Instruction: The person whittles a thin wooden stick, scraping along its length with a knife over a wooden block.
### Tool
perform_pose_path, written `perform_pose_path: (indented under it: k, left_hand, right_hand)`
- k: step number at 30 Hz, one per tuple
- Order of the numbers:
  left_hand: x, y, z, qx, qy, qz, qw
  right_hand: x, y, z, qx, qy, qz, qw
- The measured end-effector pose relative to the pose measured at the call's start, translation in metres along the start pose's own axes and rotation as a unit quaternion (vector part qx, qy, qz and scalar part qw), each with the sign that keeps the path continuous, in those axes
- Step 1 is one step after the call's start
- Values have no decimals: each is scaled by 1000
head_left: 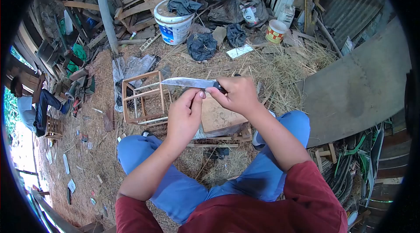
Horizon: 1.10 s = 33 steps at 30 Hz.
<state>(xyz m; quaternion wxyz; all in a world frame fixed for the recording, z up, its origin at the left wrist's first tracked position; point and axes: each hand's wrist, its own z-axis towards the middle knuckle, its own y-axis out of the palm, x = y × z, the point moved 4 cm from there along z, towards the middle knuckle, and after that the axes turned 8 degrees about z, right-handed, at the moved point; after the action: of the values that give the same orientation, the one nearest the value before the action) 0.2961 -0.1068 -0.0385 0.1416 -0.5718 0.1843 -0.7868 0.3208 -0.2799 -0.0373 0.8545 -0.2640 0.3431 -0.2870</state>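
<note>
A knife [186,82] with a broad pale blade and a dark handle is in my right hand [238,95], its tip pointing left. My right fingers are wrapped round the handle. Close below the blade, my left hand [188,108] is pinched, its fingertips near my right thumb; whatever it holds is too small to make out. Beneath both hands is a low wooden board [221,117] between my knees. Left of the board stands a small open wooden frame [144,97].
A white bucket [173,27], black bags [201,47] and a yellow-red tub [276,31] stand ahead. A large grey sheet [358,84] lies right. Another person [37,106] sits at far left. Straw and wood shavings cover the ground.
</note>
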Motion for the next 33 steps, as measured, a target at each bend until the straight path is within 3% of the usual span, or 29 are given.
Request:
perform_pose_path:
  k: [3, 5, 7, 9, 11, 12, 16, 25, 33]
  left_hand:
    - [9, -7, 0, -13, -7, 51, 999]
    - [11, -5, -4, -81, -28, 54, 995]
    - [7, 1, -12, -95, -44, -5, 994]
    - [0, 5, -9, -109, -57, -63, 990]
    - [-10, 7, -4, -138, -83, -126, 979]
    - [-10, 6, -2, -134, -86, -124, 979]
    - [-14, 9, 1, -132, -101, -129, 978]
    - [-17, 9, -3, -131, -94, -102, 982]
    - [-14, 3, -5, -132, -97, -72, 984]
  right_hand:
    - [6, -3, 4, 18, 12, -30, 999]
    - [23, -10, 9, 33, 31, -58, 997]
    - [69, -22, 10, 54, 242, -41, 968]
    - [72, -29, 7, 60, 261, -2, 963]
    - [41, -25, 4, 50, 173, 81, 980]
    - [29, -19, 1, 34, 111, 62, 991]
    - [2, -8, -1, -31, 27, 23, 999]
    - [3, -6, -2, -51, -29, 9, 998]
    - [5, -4, -2, -36, -18, 8, 999]
